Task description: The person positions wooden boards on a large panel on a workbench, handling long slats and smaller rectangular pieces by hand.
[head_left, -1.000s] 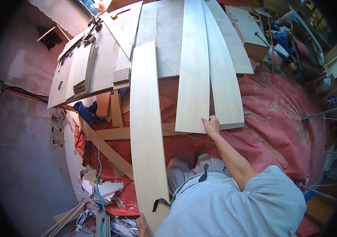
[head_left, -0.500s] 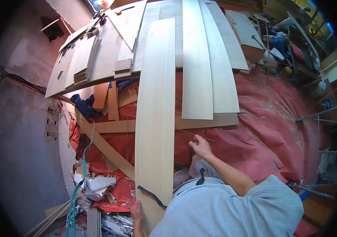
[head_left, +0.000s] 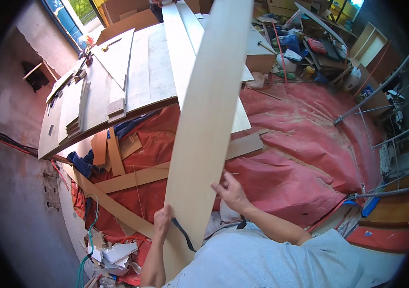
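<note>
A long pale board (head_left: 204,129) rises from beside my body across the middle of the view, tilted to the right. My left hand (head_left: 163,218) is closed on its left edge near the lower end, beside a black strap (head_left: 183,230). My right hand (head_left: 228,189) is at the right edge, fingers apart and slightly bent, touching or very close to it. Two other pale boards (head_left: 174,43) lie behind on the large panel worktop (head_left: 147,67), partly hidden by the raised one.
A red sheet (head_left: 295,144) covers the floor, with loose strips (head_left: 113,185) and broken debris (head_left: 115,254). A person (head_left: 156,9) stands beyond the worktop. Metal frames (head_left: 396,149) line the right side, a grey wall (head_left: 17,201) the left. Clutter (head_left: 310,48) fills the back right.
The long board has swung up and right, over the other boards. My right hand left those boards and moved down-left to the long board's edge. My left hand has risen. The view has shifted.
</note>
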`<state>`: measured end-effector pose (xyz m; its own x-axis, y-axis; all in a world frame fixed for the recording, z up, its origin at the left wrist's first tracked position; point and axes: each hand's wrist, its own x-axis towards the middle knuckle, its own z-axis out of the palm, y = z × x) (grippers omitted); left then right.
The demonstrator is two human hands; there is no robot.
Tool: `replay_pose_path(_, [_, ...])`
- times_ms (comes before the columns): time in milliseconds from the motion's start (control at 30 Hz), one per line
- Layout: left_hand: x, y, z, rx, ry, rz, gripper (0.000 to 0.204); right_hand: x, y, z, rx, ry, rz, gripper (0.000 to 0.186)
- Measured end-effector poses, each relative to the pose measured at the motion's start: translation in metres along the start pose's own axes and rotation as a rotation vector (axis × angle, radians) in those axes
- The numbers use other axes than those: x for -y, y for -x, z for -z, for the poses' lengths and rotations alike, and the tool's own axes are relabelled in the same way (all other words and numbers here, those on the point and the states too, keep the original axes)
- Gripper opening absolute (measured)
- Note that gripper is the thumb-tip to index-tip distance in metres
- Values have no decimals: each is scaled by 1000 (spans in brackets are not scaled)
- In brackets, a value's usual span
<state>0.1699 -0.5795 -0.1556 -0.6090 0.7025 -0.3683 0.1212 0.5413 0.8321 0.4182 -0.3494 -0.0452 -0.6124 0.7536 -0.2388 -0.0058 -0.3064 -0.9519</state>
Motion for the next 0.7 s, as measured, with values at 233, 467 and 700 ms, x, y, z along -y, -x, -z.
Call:
replay_pose_path(233, [-204,-38,-80,138,-239,-327,61,38,-2,126,-528,180,172,29])
replay_pose_path(467, [-336,-18,-192,-72,-392,-810,60,95,27,262,-579,-189,286,38])
replay_pose_path(700, [-449,3,-303,-189,-458,-1203,49,149,20,383,-535,-747,303,43])
